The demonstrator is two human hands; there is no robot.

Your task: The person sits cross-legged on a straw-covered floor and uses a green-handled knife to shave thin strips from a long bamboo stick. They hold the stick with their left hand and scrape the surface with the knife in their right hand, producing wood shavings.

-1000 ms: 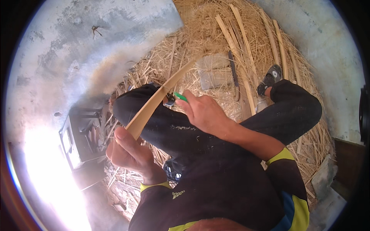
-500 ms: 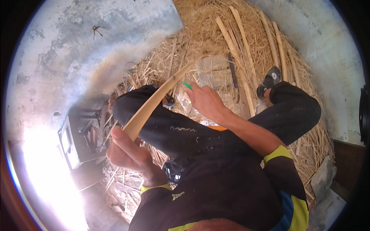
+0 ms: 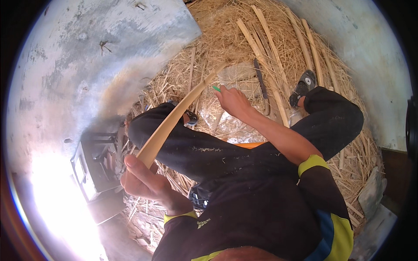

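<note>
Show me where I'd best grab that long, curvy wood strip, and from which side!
Probably the near end of the wood strip, coming from the lower left, where the left hand pinches it. It looks widest there, leaving more for thumb and fingers, and the rest slants away from the body. The right hand holds a green thing beside the narrower far part.

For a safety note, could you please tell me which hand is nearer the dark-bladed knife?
Right: the right hand is just left of the dark-bladed knife; the left hand is farther off, lower left.
</note>
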